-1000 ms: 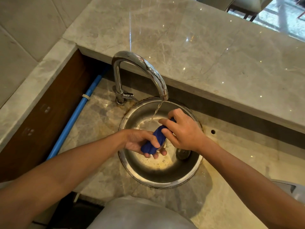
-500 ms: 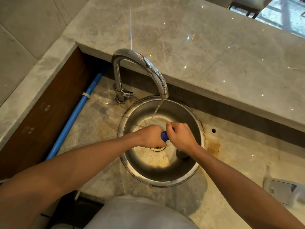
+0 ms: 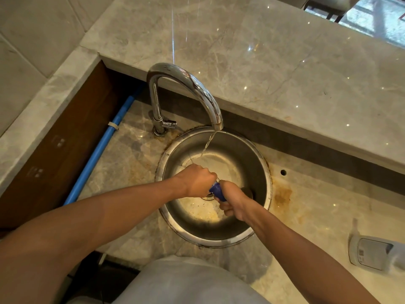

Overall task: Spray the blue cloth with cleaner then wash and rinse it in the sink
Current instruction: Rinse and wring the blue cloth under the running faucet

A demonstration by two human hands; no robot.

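blue cloth (image 3: 217,190): mostly hidden inside hands | drain (image 3: 209,195): partly covered | white device (image 3: 377,252): cut off right edge

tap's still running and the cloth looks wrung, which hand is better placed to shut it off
Left, probably. The left hand sits on the side of the faucet where its small valve handle is. The right hand, farther away, could keep its grip on the blue cloth over the sink.
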